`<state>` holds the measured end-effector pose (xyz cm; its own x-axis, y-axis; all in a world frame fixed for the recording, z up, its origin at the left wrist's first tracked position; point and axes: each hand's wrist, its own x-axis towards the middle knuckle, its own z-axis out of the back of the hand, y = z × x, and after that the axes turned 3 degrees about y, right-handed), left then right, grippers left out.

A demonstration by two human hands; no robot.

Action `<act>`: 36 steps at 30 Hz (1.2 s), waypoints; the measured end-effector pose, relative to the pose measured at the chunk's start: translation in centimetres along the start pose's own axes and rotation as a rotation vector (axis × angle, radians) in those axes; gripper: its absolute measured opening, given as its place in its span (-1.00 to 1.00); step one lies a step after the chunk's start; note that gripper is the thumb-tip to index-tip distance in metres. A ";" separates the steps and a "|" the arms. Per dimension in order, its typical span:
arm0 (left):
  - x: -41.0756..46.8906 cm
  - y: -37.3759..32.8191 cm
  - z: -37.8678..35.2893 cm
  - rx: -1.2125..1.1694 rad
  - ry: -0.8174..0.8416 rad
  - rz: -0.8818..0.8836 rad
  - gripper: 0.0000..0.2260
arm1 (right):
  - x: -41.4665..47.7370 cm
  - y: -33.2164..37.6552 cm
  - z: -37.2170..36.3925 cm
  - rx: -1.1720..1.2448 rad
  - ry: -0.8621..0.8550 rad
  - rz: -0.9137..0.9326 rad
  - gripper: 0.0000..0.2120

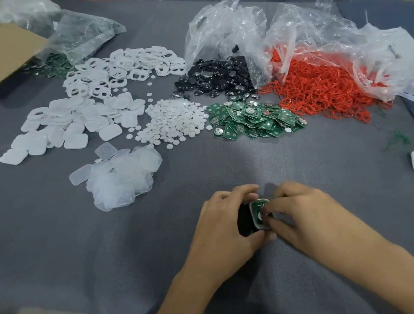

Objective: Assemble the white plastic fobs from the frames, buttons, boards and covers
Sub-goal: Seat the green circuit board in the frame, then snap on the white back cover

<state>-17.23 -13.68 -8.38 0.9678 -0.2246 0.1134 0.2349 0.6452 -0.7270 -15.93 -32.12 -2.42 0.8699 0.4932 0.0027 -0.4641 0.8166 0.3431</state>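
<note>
Hands sit close together so the small fob cannot slip. The left hand (pixel 228 224) curls round the white frame (pixel 253 213) and holds it tilted up. The right hand (pixel 305 209) pinches the green board (pixel 260 206) inside that frame, probably to push it in. Spare boards (pixel 251 119) lie far ahead of both hands.

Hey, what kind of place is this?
Probably a small hand-assembly workshop: bulk piles of green circuit boards, white frames and red rings lie loose on a grey table, and the left hand and right hand hold one part-built fob.
</note>
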 end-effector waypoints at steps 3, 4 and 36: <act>0.0 0.0 0.0 -0.002 0.000 0.003 -0.36 | -0.2 0.1 -0.1 -0.005 -0.011 0.001 -0.93; 0.0 0.0 0.0 -0.001 0.001 0.004 -0.36 | -0.2 0.1 -0.1 -0.007 -0.013 0.000 -0.93; 1.6 1.9 6.0 -0.387 -0.518 0.177 -0.59 | 10.3 6.5 -2.1 0.302 -0.231 0.029 -0.74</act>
<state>-14.66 -8.46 -5.50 0.9299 0.3020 0.2101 0.1126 0.3102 -0.9440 -10.29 -21.09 -2.12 0.8880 0.4058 0.2163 -0.4487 0.6616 0.6008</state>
